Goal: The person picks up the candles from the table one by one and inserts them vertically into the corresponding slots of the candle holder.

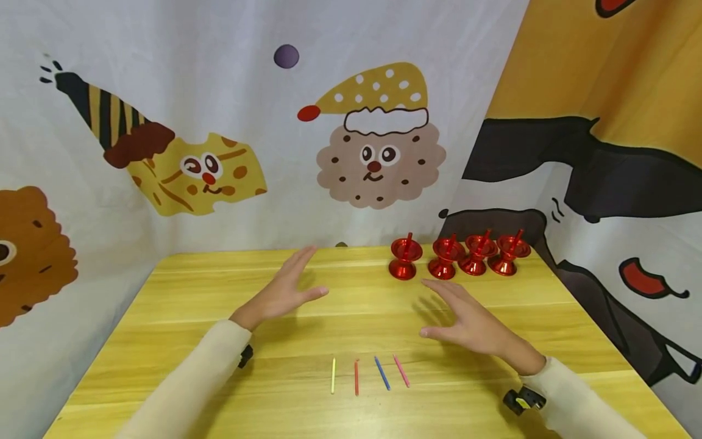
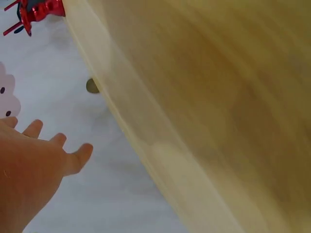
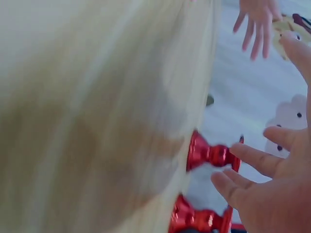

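Note:
Both hands hover over the wooden table with fingers extended and nothing held. The left hand [image 1: 282, 296] is left of centre, thumb pointing inward. To the right, the right hand [image 1: 471, 320] reaches in just in front of the red candle holders. Between the forearms lie four thin candles in a row: a yellow candle [image 1: 333, 375], a red candle [image 1: 356, 378], a blue candle [image 1: 382, 373] and a pink candle [image 1: 401, 371]. The right wrist view shows spread fingers overlapping a shiny red candle holder [image 3: 209, 153].
Several red metallic candle holders, among them the leftmost holder [image 1: 404, 259] and the rightmost holder [image 1: 509, 253], stand along the back right of the wooden table [image 1: 192, 286]. A cloth [image 1: 247, 91] with cartoon prints hangs behind the table.

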`<action>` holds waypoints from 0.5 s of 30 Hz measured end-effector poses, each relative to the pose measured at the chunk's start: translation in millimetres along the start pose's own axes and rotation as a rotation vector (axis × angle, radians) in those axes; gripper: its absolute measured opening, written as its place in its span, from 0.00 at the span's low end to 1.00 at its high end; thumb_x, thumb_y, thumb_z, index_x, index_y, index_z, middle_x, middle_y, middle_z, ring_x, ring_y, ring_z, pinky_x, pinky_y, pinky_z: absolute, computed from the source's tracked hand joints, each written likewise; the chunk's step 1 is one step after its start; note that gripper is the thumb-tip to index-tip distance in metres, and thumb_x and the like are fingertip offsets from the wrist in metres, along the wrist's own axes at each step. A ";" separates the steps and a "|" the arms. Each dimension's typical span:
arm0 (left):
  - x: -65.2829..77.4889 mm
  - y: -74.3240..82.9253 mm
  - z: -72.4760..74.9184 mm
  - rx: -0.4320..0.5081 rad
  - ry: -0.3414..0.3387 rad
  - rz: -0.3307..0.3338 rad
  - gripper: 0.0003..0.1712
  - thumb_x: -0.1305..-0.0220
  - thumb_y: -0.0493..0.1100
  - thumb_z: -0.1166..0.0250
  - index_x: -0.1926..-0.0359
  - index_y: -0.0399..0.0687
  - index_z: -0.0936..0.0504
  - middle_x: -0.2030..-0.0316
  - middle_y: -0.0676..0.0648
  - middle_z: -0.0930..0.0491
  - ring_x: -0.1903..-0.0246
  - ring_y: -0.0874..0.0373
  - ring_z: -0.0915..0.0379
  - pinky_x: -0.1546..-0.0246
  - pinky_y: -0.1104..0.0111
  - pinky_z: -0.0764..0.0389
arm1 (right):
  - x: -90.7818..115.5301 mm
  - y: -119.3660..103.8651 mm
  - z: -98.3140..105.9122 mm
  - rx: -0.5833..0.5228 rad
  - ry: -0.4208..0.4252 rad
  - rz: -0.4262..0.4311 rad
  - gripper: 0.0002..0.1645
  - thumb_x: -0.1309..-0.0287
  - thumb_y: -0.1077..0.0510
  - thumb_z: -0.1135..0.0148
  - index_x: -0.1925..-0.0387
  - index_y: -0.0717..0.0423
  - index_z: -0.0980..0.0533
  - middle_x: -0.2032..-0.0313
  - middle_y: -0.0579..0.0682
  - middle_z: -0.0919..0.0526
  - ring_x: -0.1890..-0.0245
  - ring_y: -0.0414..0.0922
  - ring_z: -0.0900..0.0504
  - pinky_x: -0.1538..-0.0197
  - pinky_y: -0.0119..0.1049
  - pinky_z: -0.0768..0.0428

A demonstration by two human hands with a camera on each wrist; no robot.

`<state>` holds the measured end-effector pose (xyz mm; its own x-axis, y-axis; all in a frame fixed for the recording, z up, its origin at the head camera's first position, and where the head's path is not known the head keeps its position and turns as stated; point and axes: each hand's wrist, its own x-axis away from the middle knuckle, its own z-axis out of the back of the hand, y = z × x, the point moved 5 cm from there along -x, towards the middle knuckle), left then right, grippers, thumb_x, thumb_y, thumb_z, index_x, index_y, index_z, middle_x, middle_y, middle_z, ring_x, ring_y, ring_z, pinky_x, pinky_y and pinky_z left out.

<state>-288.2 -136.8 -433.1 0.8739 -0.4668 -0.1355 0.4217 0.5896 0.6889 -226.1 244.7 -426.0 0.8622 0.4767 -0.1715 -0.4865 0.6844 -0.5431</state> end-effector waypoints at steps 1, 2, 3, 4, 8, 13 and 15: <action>-2.3 0.3 -2.8 0.026 -0.006 0.003 0.60 0.24 0.69 0.33 0.09 0.55 0.56 0.12 0.42 0.57 0.14 0.36 0.62 0.24 0.27 0.49 | 0.7 -2.2 -3.3 -0.033 -0.018 -0.008 0.57 0.37 0.37 0.19 0.16 0.54 0.34 0.22 0.63 0.30 0.25 0.68 0.32 0.33 0.76 0.29; -4.8 1.6 -5.3 0.051 -0.011 0.003 0.59 0.24 0.68 0.33 0.09 0.55 0.55 0.12 0.42 0.57 0.14 0.36 0.62 0.24 0.28 0.49 | 1.2 -4.5 -6.5 -0.069 -0.037 -0.012 0.56 0.36 0.38 0.19 0.17 0.55 0.33 0.23 0.62 0.29 0.26 0.67 0.30 0.33 0.74 0.27; -7.6 2.3 -7.8 0.072 -0.013 0.000 0.58 0.24 0.68 0.33 0.09 0.56 0.55 0.12 0.42 0.56 0.14 0.36 0.61 0.24 0.28 0.49 | 1.5 -6.6 -10.0 -0.103 -0.058 -0.012 0.55 0.36 0.39 0.20 0.18 0.57 0.33 0.24 0.62 0.28 0.26 0.66 0.28 0.33 0.71 0.25; -10.7 3.6 -10.2 0.095 -0.015 -0.003 0.58 0.23 0.68 0.33 0.09 0.56 0.54 0.12 0.42 0.54 0.14 0.37 0.60 0.23 0.29 0.48 | 1.9 -9.0 -13.4 -0.136 -0.077 -0.011 0.54 0.35 0.40 0.20 0.18 0.58 0.33 0.25 0.62 0.26 0.27 0.65 0.26 0.33 0.69 0.24; -23.9 9.2 -19.4 0.173 -0.025 -0.010 0.56 0.22 0.66 0.33 0.09 0.56 0.53 0.13 0.44 0.49 0.15 0.40 0.56 0.22 0.32 0.47 | 4.4 -17.5 -27.9 -0.223 -0.154 0.000 0.51 0.34 0.44 0.19 0.21 0.64 0.31 0.30 0.61 0.21 0.31 0.62 0.22 0.33 0.63 0.22; -42.8 19.8 -31.2 0.238 -0.041 -0.013 0.55 0.22 0.67 0.35 0.09 0.58 0.53 0.14 0.46 0.46 0.16 0.41 0.51 0.22 0.34 0.45 | 10.0 -26.7 -42.0 -0.221 -0.193 0.016 0.48 0.37 0.43 0.17 0.27 0.67 0.26 0.38 0.55 0.16 0.37 0.57 0.17 0.35 0.53 0.18; -50.4 25.0 -35.8 0.256 -0.044 -0.021 0.55 0.22 0.66 0.34 0.09 0.57 0.53 0.14 0.46 0.45 0.16 0.41 0.50 0.22 0.35 0.44 | 11.9 -30.3 -45.7 -0.226 -0.189 0.017 0.44 0.38 0.44 0.16 0.31 0.66 0.23 0.42 0.52 0.14 0.42 0.53 0.16 0.38 0.48 0.16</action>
<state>-313.1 -74.9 -434.5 0.8520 -0.5085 -0.1249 0.3603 0.3962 0.8445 -194.7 204.4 -449.2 0.8021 0.5960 -0.0376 -0.4387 0.5453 -0.7143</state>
